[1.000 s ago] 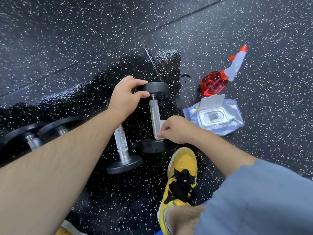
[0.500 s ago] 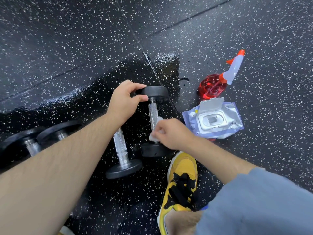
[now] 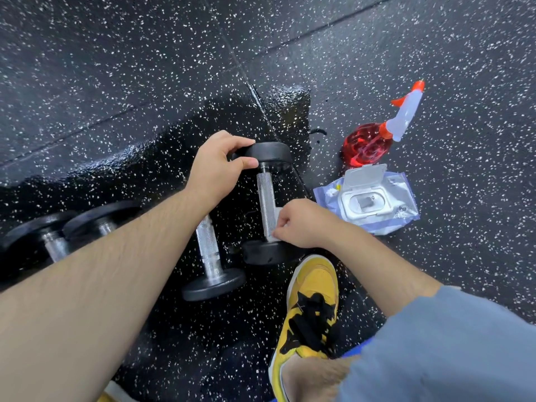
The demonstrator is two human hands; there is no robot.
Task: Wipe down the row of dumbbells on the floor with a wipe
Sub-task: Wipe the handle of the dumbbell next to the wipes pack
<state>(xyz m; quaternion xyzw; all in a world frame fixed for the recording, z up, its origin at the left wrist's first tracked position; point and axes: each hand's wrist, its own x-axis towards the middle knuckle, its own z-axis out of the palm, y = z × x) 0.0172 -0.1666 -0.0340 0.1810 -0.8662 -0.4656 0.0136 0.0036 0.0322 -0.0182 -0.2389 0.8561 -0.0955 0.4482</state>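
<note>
Your left hand (image 3: pixel 216 166) clamps the far head of the dumbbell (image 3: pixel 266 198) at centre frame, thumb and fingers curled over its rim. Your right hand (image 3: pixel 301 223) pinches the wipe (image 3: pixel 279 214) against the knurled handle, down by the near head. The other dumbbells (image 3: pixel 210 250) lie left of it. The wipe pack (image 3: pixel 377 204) and spray bottle (image 3: pixel 368 143) sit to the right.

wipes pack (image 3: pixel 368 203) right of dumbbell (image 3: pixel 266 203), before spray bottle (image 3: pixel 374 140).

The left hand (image 3: pixel 216 166) grips the far head of a dumbbell (image 3: pixel 268 203); the right hand (image 3: pixel 301 223) presses a wipe (image 3: pixel 277 224) on its handle.
</note>
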